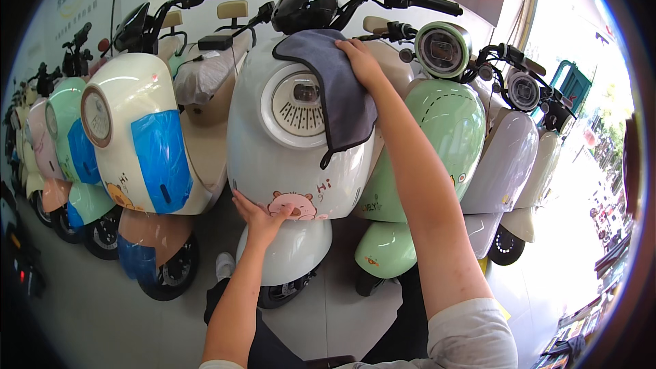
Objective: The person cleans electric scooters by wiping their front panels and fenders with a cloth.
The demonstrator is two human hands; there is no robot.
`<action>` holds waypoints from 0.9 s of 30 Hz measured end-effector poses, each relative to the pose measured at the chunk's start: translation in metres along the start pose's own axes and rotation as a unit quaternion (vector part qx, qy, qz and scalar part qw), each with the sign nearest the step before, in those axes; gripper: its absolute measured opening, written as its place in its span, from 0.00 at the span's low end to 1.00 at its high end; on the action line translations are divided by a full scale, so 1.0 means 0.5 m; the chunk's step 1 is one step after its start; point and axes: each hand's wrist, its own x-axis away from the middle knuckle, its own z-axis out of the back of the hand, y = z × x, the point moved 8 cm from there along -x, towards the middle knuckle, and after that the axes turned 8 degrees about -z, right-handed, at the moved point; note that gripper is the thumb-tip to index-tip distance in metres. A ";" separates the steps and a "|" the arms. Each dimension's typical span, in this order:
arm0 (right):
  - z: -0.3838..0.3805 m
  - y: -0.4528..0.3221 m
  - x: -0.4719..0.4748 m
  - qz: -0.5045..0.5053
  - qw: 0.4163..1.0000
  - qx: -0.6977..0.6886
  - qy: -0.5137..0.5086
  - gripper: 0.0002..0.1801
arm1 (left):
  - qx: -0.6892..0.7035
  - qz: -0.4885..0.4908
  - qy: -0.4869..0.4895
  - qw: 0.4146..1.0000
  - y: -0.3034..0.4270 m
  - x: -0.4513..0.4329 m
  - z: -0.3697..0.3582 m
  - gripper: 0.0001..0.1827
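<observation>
A white electric scooter [248, 128] stands straight before me, its front panel facing me. A grey microfiber cloth [348, 107] with black edging drapes over the panel's upper right and covers part of the round headlight [298, 102]. My right hand [359, 61] holds the cloth against the panel's top, fingers at its upper edge. Lower down, my left hand [265, 220] lies spread against the panel's bottom edge, thumb over a pink cartoon bear decal [302, 206]. Below it sits the white front fender [292, 253]. The cloth hides the panel surface beneath it.
To the left stands a cream scooter [133, 82] with blue protective film [161, 159]; more scooters line up beyond it. A green scooter [451, 118] and a lilac one [512, 159] stand close on the right. Black handlebars [430, 2] reach out above my right hand.
</observation>
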 end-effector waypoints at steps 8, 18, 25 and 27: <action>0.003 0.008 0.008 -0.005 0.998 -0.057 -0.016 0.36 | -0.025 0.000 -0.006 1.000 -0.009 0.002 -0.003 0.86; 0.005 0.019 0.027 -0.009 0.992 -0.125 -0.020 0.35 | -0.042 -0.023 0.013 0.999 -0.001 0.008 0.006 0.85; 0.009 0.148 0.039 -0.031 0.960 -0.275 0.049 0.37 | -0.048 -0.017 0.019 0.999 0.004 0.010 -0.003 0.86; -0.001 0.177 0.071 -0.057 0.960 -0.267 0.069 0.37 | -0.051 -0.013 0.023 0.998 -0.001 0.010 -0.001 0.86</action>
